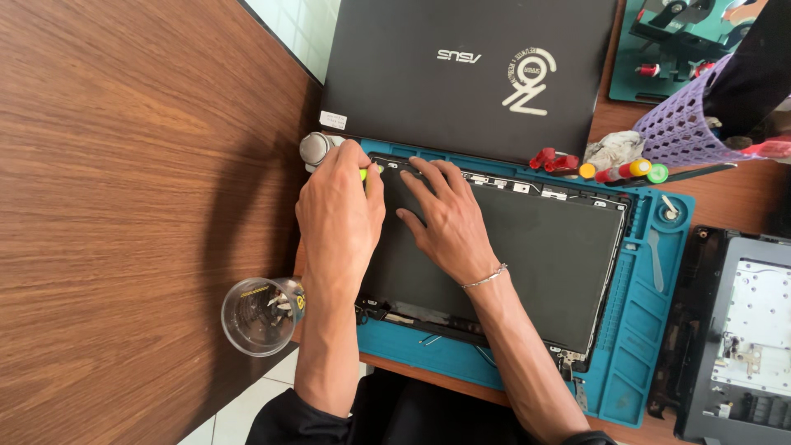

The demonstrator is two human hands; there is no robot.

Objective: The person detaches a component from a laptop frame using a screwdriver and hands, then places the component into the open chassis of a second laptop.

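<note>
A bare laptop screen panel point(527, 255) in its dark frame lies flat on a teal work mat point(634, 346). My left hand point(338, 218) is at the panel's top left corner, closed on a small tool with a green and yellow tip point(363, 174). My right hand point(445, 218) rests beside it, fingers spread and pressing on the panel's upper left area. A silver bracelet point(486, 278) sits on the right wrist.
A closed black laptop lid point(461, 74) lies beyond the mat. A clear plastic cup point(262, 315) holding small parts stands at the left. A round metal cap point(315, 148), coloured screwdrivers point(626, 171), a purple basket point(684, 124) and an opened laptop base point(741, 330) surround the mat.
</note>
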